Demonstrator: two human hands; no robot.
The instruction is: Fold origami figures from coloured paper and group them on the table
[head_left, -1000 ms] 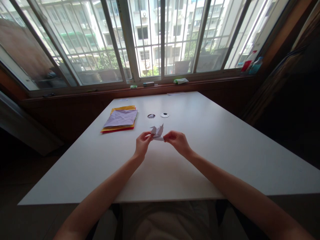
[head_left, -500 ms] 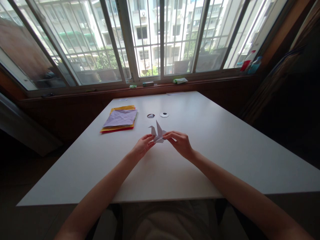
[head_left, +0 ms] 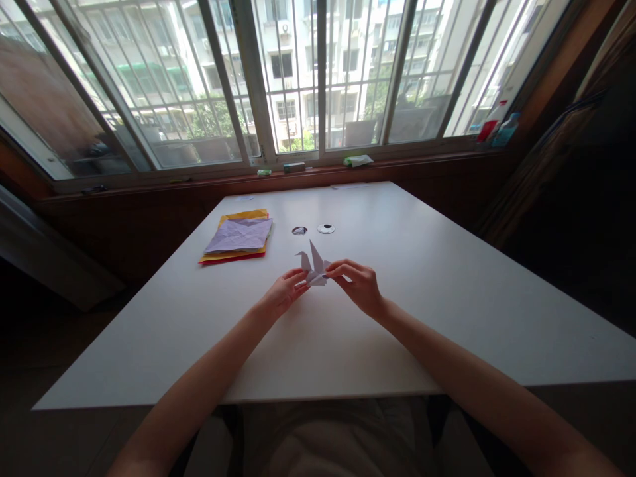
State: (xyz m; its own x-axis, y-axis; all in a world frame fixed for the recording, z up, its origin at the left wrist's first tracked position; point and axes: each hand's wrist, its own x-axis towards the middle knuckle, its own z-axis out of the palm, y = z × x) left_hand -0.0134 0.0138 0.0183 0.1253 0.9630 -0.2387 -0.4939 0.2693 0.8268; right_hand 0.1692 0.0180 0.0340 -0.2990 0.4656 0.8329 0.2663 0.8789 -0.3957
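Note:
A pale lilac origami crane [head_left: 317,273] is held up between my two hands over the white table [head_left: 318,351]. Its bent head points to the left, and one tall pointed wing stands upright. My left hand [head_left: 285,289] grips the body below the head, thumb and fingers on either side of the paper. From the right, the fingertips of my right hand [head_left: 358,283] pinch the tail side. My fingers cover part of the lower folds.
On the table's left lies a stack of creased paper, lilac [head_left: 239,235] over yellow and red sheets. Two round hole fittings [head_left: 299,230] [head_left: 326,228] sit beyond the crane. Small packets [head_left: 358,160] line the sill under the barred window; bottles [head_left: 507,130] stand at its right end.
The crane and both hands stay nearly in place, with only a very slight shift of the paper. Both hands keep hold of it.

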